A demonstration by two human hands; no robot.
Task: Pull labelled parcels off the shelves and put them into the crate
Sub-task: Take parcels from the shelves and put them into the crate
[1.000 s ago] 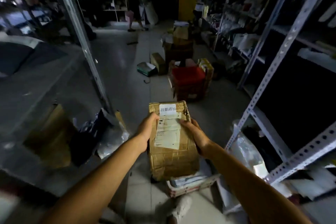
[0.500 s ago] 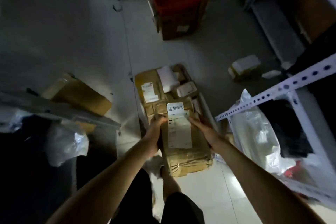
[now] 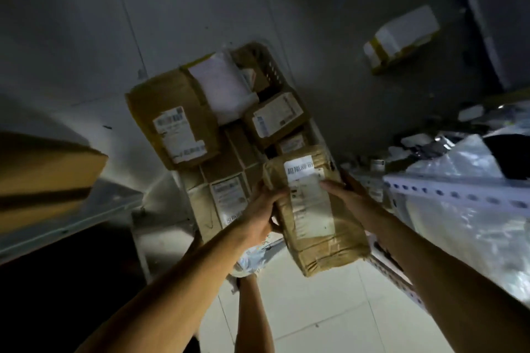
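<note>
Nearest, the left hand (image 3: 259, 210) grips the left long side of a brown tape-wrapped cardboard parcel with a white shipping label (image 3: 315, 209), thumb on top. The right hand (image 3: 348, 195) clamps the right side, fingers lying over the label edge. The parcel hangs tilted over the near right corner of the pale plastic slotted crate (image 3: 274, 71) on the floor; whether its far end already touches the load, cannot tell.

Crate is nearly full: a large brown box with barcode labels (image 3: 172, 123) at the left edge, a small brown labelled box (image 3: 276, 116) toward the right edge, a white padded mailer (image 3: 223, 86) near the far end. A white perforated shelf rail (image 3: 459, 192) sits just right of the right wrist. Further out, a white-and-yellow taped box (image 3: 401, 37) lies alone on the grey floor.

Risk: little free room, so the parcel may perch on the stack and slide over the rim if released tilted; the right forearm may clip the rail.

Versus half a second ago: parcel is further right and lower toward the crate, and the camera has pitched down, closer.
</note>
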